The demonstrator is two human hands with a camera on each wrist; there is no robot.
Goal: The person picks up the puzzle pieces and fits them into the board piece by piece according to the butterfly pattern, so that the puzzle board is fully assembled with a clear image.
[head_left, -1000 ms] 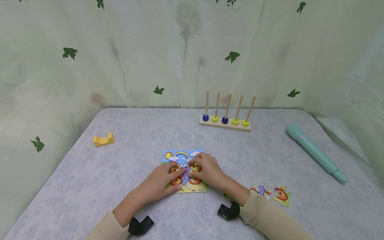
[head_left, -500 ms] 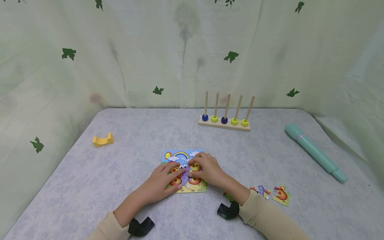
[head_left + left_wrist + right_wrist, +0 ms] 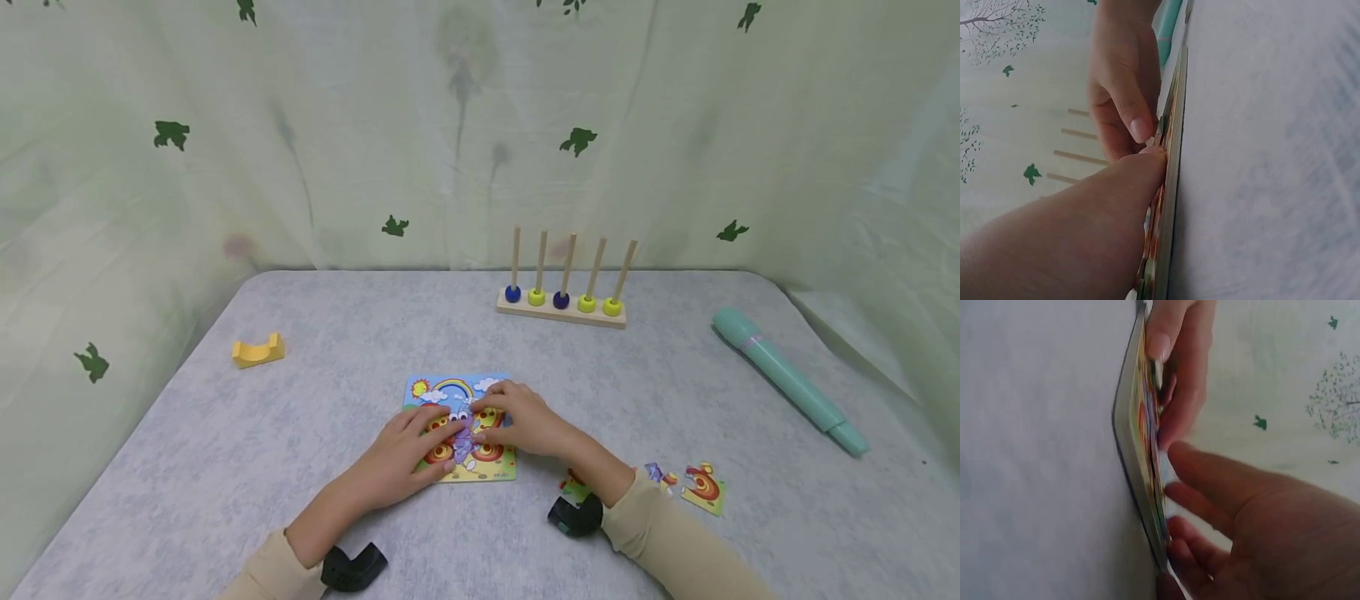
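A colourful butterfly jigsaw board (image 3: 480, 476) lies flat in front of the person, with a rainbow and sun along its top. The left hand (image 3: 401, 458) rests on its left side, fingers stretched over the purple body and the thumb near the bottom edge. Over the right wing, the right hand (image 3: 525, 423) has its fingers and thumb spread loosely. In the right wrist view, the right hand (image 3: 1272, 519) holds no piece; its thumb stands just off the board's surface while other fingers are at the edge. The left wrist view shows the left thumb (image 3: 1147, 164) against the pieces.
Loose jigsaw pieces lie to the right: one with an orange swirl (image 3: 703, 489), a purple one (image 3: 654, 473) and a green one (image 3: 573, 488) partly under the right forearm. Farther off are a yellow arch block (image 3: 258, 351), a peg stand with beads (image 3: 561, 316) and a teal wand-shaped object (image 3: 791, 383).
The right hand's thumb and wrist have shifted slightly up and to the right, uncovering more of the green piece. The left hand stays put on the board.
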